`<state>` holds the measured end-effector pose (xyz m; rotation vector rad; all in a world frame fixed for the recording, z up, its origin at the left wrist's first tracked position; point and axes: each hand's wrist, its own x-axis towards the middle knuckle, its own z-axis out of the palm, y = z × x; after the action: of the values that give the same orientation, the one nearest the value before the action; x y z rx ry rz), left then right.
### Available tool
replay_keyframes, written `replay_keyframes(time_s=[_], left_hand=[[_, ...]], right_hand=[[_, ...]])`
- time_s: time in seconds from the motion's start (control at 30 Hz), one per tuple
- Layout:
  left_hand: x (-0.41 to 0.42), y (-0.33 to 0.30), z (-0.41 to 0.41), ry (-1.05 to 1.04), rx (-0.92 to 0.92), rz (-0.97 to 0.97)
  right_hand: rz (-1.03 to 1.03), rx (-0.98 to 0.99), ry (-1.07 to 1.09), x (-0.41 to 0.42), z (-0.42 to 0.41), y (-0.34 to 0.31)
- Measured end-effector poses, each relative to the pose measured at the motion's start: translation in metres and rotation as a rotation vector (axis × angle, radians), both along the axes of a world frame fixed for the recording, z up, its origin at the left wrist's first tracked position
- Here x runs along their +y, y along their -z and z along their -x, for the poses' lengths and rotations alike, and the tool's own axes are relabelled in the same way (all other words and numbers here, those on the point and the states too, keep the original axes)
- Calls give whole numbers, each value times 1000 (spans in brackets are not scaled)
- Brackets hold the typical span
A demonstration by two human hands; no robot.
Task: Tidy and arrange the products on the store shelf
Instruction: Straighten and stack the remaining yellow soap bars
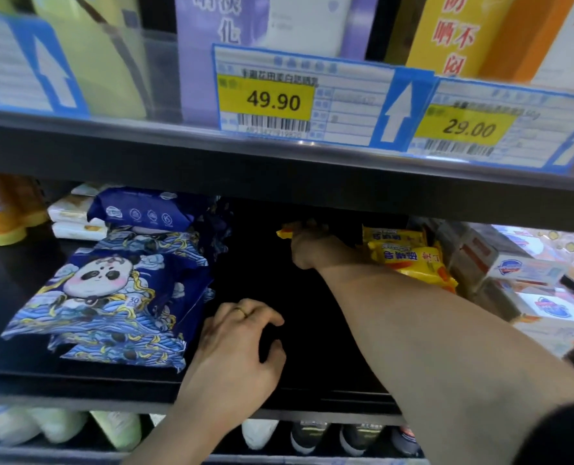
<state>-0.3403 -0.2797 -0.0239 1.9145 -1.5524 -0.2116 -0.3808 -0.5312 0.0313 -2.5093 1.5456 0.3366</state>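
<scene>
Resting on the dark shelf [312,374] near its front edge, my left hand [235,347] lies with fingers loosely spread and apart, gripping nothing; a ring sits on one finger. Just beside it to the left lie the blue panda packs [111,297], stacked flat and fanned out, with more blue packs behind them. My right hand [309,250] reaches deep toward the back of the shelf, fingers curled round a yellow packet [287,232] that sticks out to the left of my knuckles. Right of that forearm sits a pile of yellow packets [409,260], and beyond them white boxed soaps [527,270]. Above, on the upper shelf's rail, hang price tags [272,100] reading 49.90 and 29.00.
</scene>
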Motion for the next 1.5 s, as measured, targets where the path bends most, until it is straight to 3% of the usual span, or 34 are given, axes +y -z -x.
replay_keyframes(time_s=[0.1, 0.33, 0.57, 0.7, 0.83, 1.0, 1.07, 1.23, 1.5], left_hand=[[-1, 1, 0, -17, -4, 1], [-2, 5, 1, -47, 28, 43], [2, 5, 0, -109, 354, 235], [0, 3, 1, -86, 430, 208], [2, 1, -2, -63, 536, 208], [4, 2, -7, 30, 764, 275], [5, 2, -8, 57, 795, 286], [5, 4, -9, 79, 814, 290], [1, 8, -11, 60, 736, 244]], right_hand=[[68, -30, -5, 2, 0, -4], [15, 2, -32, 39, 9, -24], [28, -189, -57, 117, 46, -33], [178, -431, -116, 162, 80, -20], [350, -758, -328, 189, 102, 7], [343, -986, -356, 201, 115, 38], [250, -1111, -264, 201, 117, 44], [-359, -1490, 68, 196, 112, 46], [-335, -1574, 128, 183, 109, 46]])
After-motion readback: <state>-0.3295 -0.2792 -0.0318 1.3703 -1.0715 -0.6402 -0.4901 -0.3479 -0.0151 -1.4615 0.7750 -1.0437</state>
